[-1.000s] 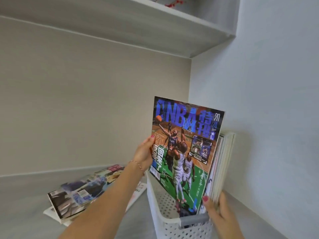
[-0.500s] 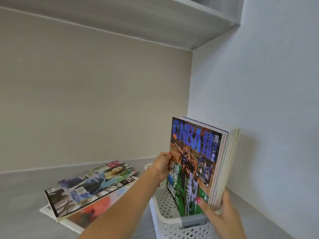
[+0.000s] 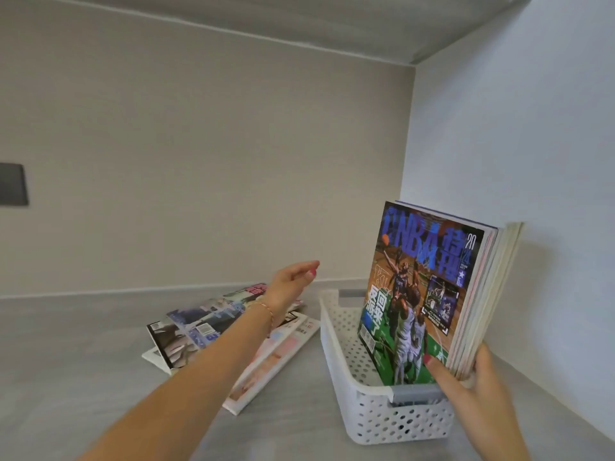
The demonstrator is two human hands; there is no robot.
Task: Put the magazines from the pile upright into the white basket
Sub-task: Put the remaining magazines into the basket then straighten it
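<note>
A white perforated basket [image 3: 336, 347] stands on the grey counter near the right wall. Several magazines stand upright at its right side, the front one a basketball magazine [image 3: 419, 287] with a blue title. My right hand [image 3: 472, 390] grips the lower near edge of that upright stack, thumb on the front cover. My left hand [image 3: 293, 281] hovers empty, fingers loosely extended, above the pile of magazines [image 3: 199, 331] lying flat to the left of the basket.
A shelf underside [image 3: 299, 21] runs overhead. The beige back wall carries a dark plate [image 3: 13, 184] at the far left. The white side wall [image 3: 532, 144] stands close behind the basket.
The basketball magazine went down into the basket against the others. My left hand let go of it and moved left over the flat pile. My right hand kept its hold.
</note>
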